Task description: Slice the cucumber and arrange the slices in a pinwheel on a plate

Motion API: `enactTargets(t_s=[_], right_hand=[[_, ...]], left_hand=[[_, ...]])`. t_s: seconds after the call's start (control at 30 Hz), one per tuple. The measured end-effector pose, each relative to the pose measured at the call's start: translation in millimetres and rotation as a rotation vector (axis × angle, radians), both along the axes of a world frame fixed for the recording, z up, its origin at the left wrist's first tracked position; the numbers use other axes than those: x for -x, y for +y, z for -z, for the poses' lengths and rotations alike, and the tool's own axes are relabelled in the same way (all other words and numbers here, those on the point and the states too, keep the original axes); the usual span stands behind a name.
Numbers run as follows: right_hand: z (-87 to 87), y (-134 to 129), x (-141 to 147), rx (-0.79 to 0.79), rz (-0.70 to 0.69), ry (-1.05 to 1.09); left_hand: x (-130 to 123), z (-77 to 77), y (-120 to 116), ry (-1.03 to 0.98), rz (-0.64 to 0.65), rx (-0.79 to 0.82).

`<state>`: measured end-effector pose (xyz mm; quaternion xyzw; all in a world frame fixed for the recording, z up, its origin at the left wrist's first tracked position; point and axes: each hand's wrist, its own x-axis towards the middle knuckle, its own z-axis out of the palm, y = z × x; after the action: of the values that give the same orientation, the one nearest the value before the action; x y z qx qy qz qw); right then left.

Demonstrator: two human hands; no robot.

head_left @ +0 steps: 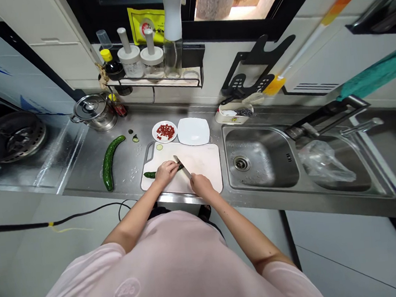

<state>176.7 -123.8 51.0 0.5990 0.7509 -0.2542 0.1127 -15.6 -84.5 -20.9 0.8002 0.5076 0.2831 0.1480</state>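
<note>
- Here's the left hand (166, 172), closed down over a cucumber (149, 175) on the cutting board (204, 159) — fingers bent onto it, apparently to stop it rolling.
- And the right hand (202, 185) is wrapped round the handle of a knife (185, 169), its blade slanting across the cucumber's right end, just beside the left fingers; a full grip like that probably steadies the edge.
- The cucumber lies sideways along the board, its left end poking out past the hand, which leaves the right end to the blade.
- Up by the board's left corner sits one pale slice (159, 147), well out of the knife's path.
- Just beyond the board, a round plate (154, 132) of red pieces (166, 132) and a square plate (193, 131) sit side by side — handy, it seems, yet off the cutting area.
- Off left on the worktop (87, 164), a second cucumber (109, 164) rests apart, likely to save board space.
</note>
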Motion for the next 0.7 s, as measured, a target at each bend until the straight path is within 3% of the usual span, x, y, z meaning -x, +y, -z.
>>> enactTargets(t_s=[0.27,0.57,0.7], right_hand=[[-4.2,9.8,12.2,0.022,0.026,-0.024],[-4.7,-17.5,-12.1,0.046,0.013,-0.03],[-4.3,-18.0,-10.4,0.053,0.016,-0.027]], left_hand=[[-0.2,-2.1,-0.5,-0.008,0.003,-0.006],[0.0,-2.4,-1.2,-0.01,-0.008,0.008],[-0.2,-3.1,-1.1,-0.013,-0.007,0.018]])
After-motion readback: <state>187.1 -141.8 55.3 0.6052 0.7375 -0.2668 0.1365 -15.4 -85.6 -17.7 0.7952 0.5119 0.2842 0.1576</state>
